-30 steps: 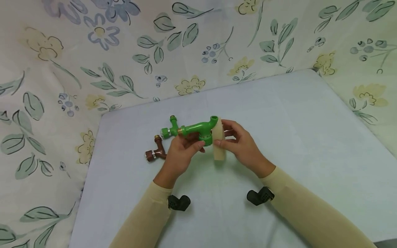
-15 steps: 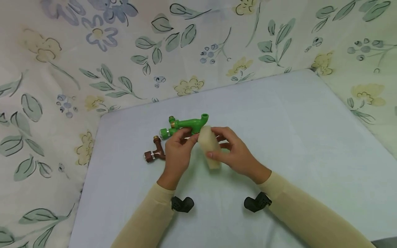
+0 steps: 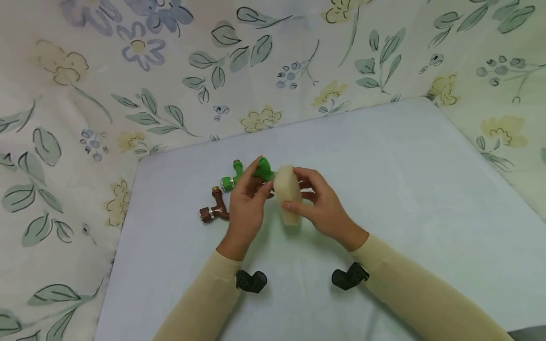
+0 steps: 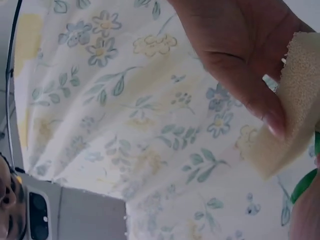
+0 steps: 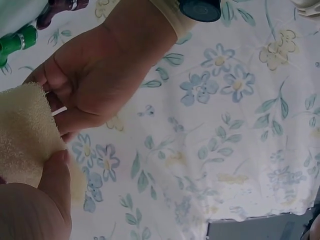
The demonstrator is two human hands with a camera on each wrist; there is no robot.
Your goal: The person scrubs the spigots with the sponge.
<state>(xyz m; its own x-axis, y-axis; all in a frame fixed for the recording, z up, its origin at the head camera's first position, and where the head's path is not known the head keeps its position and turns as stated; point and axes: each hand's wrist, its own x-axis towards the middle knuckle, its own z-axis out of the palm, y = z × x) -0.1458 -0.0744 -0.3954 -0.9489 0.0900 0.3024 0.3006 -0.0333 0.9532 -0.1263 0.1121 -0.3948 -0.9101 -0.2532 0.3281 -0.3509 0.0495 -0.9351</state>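
Observation:
My left hand holds a green tap, its fingers curled round the body; much of the tap is hidden behind the hand and the sponge. Pale and block-shaped, a sponge is pinched between the thumb and fingers of my right hand, close beside the tap. Whether the sponge touches the tap I cannot tell. In the left wrist view, the right thumb presses on the sponge. The right wrist view has the sponge in front of the left hand, covering its fingertips.
Left of the hands, a second green tap and a brown tap lie on the white table. Flower-patterned cloth hangs behind the table and along its sides. Black wrist cameras stick out below both wrists.
The green tap has turned in my left hand, from lying sideways to one end facing up. The sponge and right hand have moved left with it.

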